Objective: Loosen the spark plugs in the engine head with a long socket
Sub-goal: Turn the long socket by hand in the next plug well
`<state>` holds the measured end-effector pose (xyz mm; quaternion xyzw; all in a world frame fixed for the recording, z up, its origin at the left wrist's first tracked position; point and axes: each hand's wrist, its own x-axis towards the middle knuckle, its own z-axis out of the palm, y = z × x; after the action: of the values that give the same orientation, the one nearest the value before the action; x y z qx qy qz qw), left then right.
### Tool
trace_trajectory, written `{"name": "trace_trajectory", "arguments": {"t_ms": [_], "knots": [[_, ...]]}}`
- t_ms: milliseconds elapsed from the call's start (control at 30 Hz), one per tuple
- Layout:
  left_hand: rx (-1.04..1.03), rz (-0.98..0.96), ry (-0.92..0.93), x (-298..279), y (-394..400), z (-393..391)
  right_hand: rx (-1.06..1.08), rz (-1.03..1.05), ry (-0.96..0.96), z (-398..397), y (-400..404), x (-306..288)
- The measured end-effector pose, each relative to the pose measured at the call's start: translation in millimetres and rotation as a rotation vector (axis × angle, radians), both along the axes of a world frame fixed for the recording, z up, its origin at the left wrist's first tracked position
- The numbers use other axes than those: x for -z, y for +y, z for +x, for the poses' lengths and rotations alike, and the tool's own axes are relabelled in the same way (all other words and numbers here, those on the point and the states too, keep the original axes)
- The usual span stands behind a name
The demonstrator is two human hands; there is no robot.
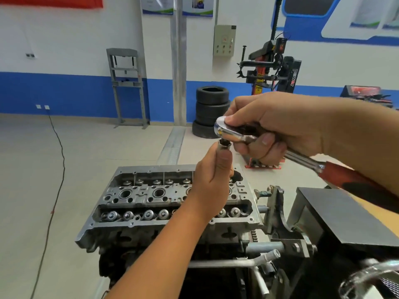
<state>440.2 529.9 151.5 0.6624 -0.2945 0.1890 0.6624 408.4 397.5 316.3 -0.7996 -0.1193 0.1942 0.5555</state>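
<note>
the right hand (278, 128) is closed around the ratchet (235, 133) just behind its chrome head, thumb tip lying on top of the head, fingers curled under the shaft; the red grip (354, 180) runs back below the forearm, unheld. the left hand (212, 186) is closed around the long socket (224, 147), thumb pressed along its side, only the socket's upper end showing above the fist. the socket stands about upright, its top end right at the drive under the ratchet head; whether the two are fully joined cannot be told. both hands are raised above the right half of the engine head (168, 203), clear of it, and the socket's lower end is hidden inside the fist.

the engine head sits bare-topped on a stand (278, 214), with a row of valve springs along each long side and the spark plug wells down the middle. two wells (158, 192) are plainly open to view at left; the wells to the right are partly covered by the left hand and wrist. the plugs themselves cannot be made out inside the wells.

a dark box (345, 214) stands just right of the stand. beyond, on the floor: stacked tyres (212, 111), a grey press frame (127, 87), a tyre changer (272, 65) and a black cable (58, 147).
</note>
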Motion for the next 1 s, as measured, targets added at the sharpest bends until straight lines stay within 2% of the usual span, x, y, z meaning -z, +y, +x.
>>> {"name": "trace_trajectory", "arguments": {"t_ms": [133, 233, 333, 667, 733, 833, 867, 1000], "knots": [[0.0, 0.004, 0.0, -0.8, -1.9, 0.6, 0.034, -0.205, 0.042, 1.3, 5.1, -17.0], [-0.043, -0.06, -0.006, -1.8, -9.7, -1.3, 0.082, -0.192, 0.102, -2.3, 7.5, -16.9], [-0.172, -0.066, -0.012, -2.5, -18.7, -0.8, 0.193, -0.137, 0.092, -7.2, 12.8, -10.5], [-0.438, -0.004, -0.045, -4.3, -27.3, -8.3, 0.432, 0.283, 0.157, -23.3, 39.5, 9.9], [-0.409, -0.02, -0.009, -7.7, -27.9, -14.7, 0.474, 0.347, 0.158, -22.4, 42.5, 13.5], [-0.282, -0.112, 0.195, -17.2, -28.9, -21.1, 0.505, 0.507, 0.207, -25.2, 44.6, 15.5], [-0.298, -0.092, 0.176, -16.5, -28.9, -20.7, 0.502, 0.516, 0.202, -26.5, 44.2, 15.6], [-0.457, 0.069, -0.048, -3.8, -24.8, -9.9, 0.44, 0.261, 0.121, -29.1, 38.0, 10.9]]}}
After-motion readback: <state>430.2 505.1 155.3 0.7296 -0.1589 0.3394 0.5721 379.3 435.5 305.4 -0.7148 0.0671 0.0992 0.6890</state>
